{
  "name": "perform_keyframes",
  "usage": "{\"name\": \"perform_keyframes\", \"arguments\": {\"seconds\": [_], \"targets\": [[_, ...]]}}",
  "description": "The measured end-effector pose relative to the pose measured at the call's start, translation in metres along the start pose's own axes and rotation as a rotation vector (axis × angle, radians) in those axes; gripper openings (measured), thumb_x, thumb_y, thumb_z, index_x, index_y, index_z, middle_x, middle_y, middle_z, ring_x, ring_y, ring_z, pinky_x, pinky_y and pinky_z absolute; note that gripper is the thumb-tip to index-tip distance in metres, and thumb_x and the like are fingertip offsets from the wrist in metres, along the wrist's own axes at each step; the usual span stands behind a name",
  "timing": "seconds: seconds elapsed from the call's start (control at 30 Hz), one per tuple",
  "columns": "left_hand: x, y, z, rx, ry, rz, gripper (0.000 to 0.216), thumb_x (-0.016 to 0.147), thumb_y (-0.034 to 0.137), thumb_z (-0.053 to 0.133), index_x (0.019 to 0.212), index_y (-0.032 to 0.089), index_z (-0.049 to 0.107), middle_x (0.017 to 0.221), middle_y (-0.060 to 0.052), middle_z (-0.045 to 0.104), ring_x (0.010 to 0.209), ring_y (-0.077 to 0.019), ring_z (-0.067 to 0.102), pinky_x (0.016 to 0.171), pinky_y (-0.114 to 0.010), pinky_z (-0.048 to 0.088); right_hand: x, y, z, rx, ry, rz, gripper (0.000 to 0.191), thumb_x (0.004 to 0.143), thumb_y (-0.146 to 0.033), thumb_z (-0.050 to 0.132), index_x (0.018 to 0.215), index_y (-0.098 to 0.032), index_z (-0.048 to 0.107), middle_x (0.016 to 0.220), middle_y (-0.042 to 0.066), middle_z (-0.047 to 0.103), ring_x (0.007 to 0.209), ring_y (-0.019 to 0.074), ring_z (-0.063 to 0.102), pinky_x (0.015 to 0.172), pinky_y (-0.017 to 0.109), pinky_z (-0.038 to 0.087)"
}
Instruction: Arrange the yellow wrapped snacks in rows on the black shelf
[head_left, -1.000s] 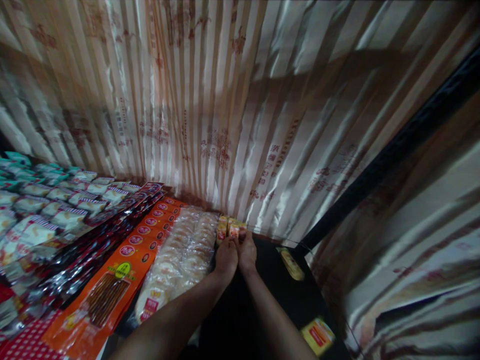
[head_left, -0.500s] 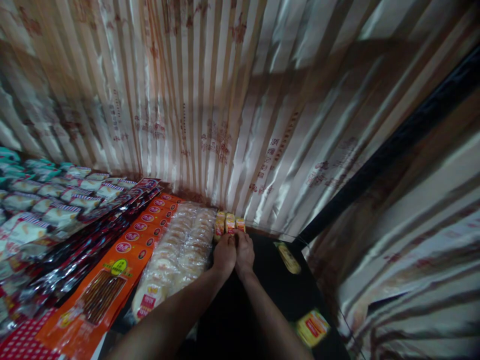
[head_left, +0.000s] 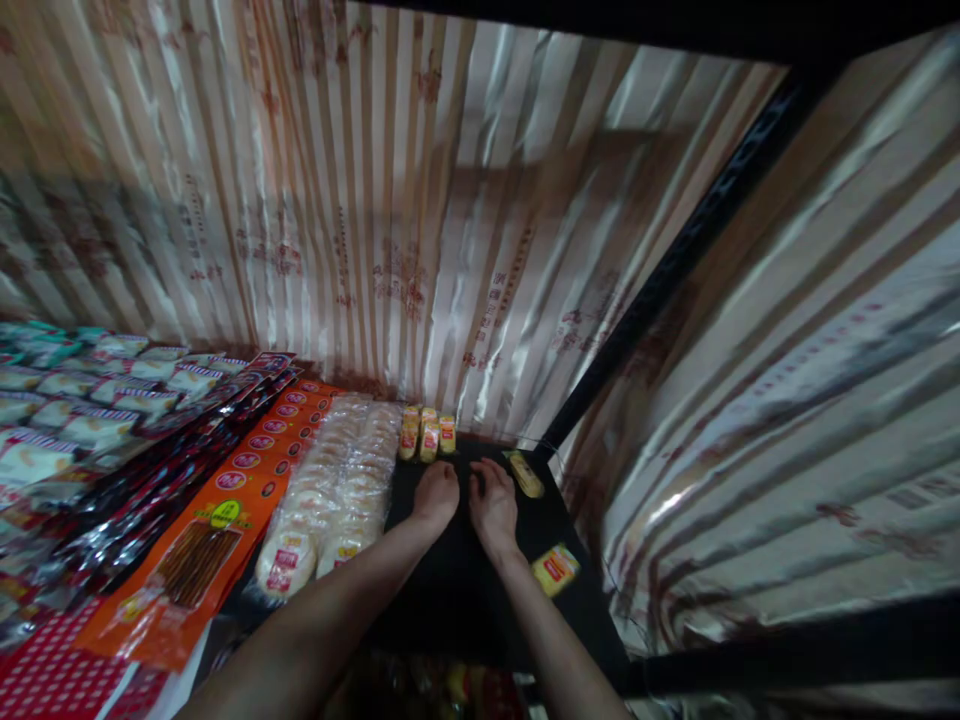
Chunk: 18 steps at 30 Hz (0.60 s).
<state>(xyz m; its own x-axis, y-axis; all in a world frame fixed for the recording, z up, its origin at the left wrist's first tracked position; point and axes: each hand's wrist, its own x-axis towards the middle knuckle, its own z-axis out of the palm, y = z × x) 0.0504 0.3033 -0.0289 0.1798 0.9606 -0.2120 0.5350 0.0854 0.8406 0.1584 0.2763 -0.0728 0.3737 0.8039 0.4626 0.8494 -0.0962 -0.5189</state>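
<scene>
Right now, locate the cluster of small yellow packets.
In the head view, the cluster of small yellow packets sits just left of centre, far back on the black surface, right of the clear-wrapped rounds and beyond the left hand.

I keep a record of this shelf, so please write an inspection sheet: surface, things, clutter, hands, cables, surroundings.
Surface: black shelf.
Things: yellow packs grouped at back; two loose packs on the right.
Clutter: orange pack, wrapped cakes, other packets at left.
Hands: left hand curled, contents unclear; right hand open, nothing seen in it.
Cables: nothing seen for certain.
Surroundings: printed sheeting behind and right; dark post.
</scene>
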Motion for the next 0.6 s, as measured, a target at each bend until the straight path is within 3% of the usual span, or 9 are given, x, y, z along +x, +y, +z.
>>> {"name": "perform_keyframes", "arguments": {"seconds": [0.17, 0.3, 0.47, 0.6], "targets": [[-0.033, 0.004, 0.028, -0.028, -0.123, 0.010, 0.026, 0.078, 0.013, 0.044, 0.091, 0.018, 0.066, 0.098, -0.006, 0.068, 0.091, -0.0185, 0.061, 0.084, -0.028, 0.045, -0.028, 0.017, -0.052, -0.150, 0.082, 0.096, 0.033, 0.081, -0.023, 0.038, 0.099, -0.014, 0.064, 0.113, 0.012, 0.060, 0.109, 0.0246, 0.050, 0.096, 0.039, 0.037], [-0.060, 0.004, 0.051, -0.113, -0.219, -0.018, 0.028, 0.075, 0.010, 0.045, 0.090, 0.021, 0.066, 0.091, -0.003, 0.068, 0.086, -0.0165, 0.061, 0.078, -0.026, 0.048, -0.061, 0.032, -0.082, -0.316, 0.109, 0.180, 0.036, 0.081, -0.024, 0.039, 0.106, -0.011, 0.062, 0.122, 0.015, 0.055, 0.113, 0.0279, 0.048, 0.098, 0.040, 0.035], [-0.086, 0.008, 0.073, -0.144, -0.317, -0.080, 0.023, 0.076, 0.013, 0.047, 0.086, 0.021, 0.066, 0.089, -0.003, 0.068, 0.078, -0.0155, 0.061, 0.065, -0.023, 0.049, -0.095, 0.046, -0.086, -0.431, 0.019, 0.313, 0.040, 0.083, -0.028, 0.038, 0.115, -0.011, 0.057, 0.125, 0.020, 0.050, 0.111, 0.0306, 0.052, 0.093, 0.040, 0.040], [-0.093, 0.009, 0.082, -0.132, -0.359, -0.115, 0.013, 0.074, 0.019, 0.053, 0.076, 0.020, 0.066, 0.075, -0.002, 0.067, 0.070, -0.0155, 0.061, 0.058, -0.022, 0.047, -0.102, 0.049, -0.075, -0.369, -0.010, 0.326, 0.044, 0.082, -0.027, 0.036, 0.120, -0.010, 0.051, 0.125, 0.021, 0.048, 0.112, 0.0313, 0.052, 0.093, 0.040, 0.041]]}}
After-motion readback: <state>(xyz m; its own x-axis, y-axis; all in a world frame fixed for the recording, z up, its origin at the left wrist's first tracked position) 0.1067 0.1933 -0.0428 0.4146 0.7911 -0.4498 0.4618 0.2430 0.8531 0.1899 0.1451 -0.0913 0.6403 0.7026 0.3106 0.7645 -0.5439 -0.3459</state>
